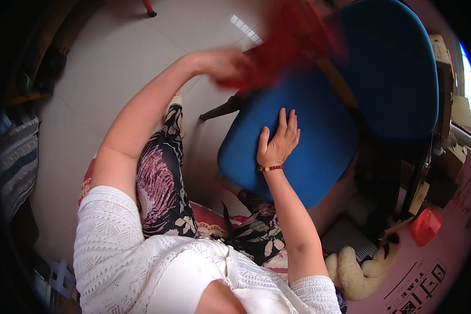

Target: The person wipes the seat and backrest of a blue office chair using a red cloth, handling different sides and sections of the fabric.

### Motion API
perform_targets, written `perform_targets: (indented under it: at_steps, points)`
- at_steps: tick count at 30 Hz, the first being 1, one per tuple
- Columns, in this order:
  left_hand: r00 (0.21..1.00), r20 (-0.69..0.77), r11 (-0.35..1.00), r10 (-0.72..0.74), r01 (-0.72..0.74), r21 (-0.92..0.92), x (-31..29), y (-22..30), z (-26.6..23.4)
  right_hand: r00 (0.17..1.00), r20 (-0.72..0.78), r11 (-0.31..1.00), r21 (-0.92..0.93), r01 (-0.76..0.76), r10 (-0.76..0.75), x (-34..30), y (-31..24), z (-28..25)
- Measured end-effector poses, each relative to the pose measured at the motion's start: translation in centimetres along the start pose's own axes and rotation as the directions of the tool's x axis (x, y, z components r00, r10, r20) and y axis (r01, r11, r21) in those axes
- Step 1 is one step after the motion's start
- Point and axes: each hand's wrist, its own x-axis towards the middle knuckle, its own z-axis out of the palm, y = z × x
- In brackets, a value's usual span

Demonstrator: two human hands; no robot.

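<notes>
A red cloth (303,44), smeared by motion, swings over the far side of a blue chair seat (314,162) and in front of the blue backrest (387,68). My left hand (227,67) is closed on the cloth's near left end; its fingers are blurred. Flat on the seat lies my right hand (281,140), fingers stretched out and nothing in it. A beaded red bracelet (270,168) circles that wrist. The cloth hides part of the join between seat and backrest.
A dark chair leg (220,109) stands on the pale tiled floor (104,73). At the right are a red bag-like object (425,227), a cream plush thing (358,275) and stacked boxes (455,157). Shelves (42,57) and striped fabric (20,159) line the left.
</notes>
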Motion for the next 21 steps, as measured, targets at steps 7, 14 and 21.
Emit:
perform_targets:
  at_steps: [7, 14, 21]
  points:
    - [0.786, -0.618, 0.956, 0.019, -0.196, -0.219, -4.5, 6.8, -5.1, 0.999, -0.038, 1.0, -0.015, -0.011, 0.01, 0.1, 0.5, 0.3]
    - [0.616, -0.739, 0.961, 0.273, -0.133, 0.243, -3.9, -1.5, 11.2, 0.998, -0.063, 0.999, -0.032, -0.014, 0.012, -0.8, 1.1, 1.1]
    - [0.722, -0.677, 0.98, -0.141, 0.201, 0.011, -10.1, -7.8, 15.5, 0.998, -0.065, 1.0, -0.017, -0.001, 0.0, -0.5, 0.4, 0.9]
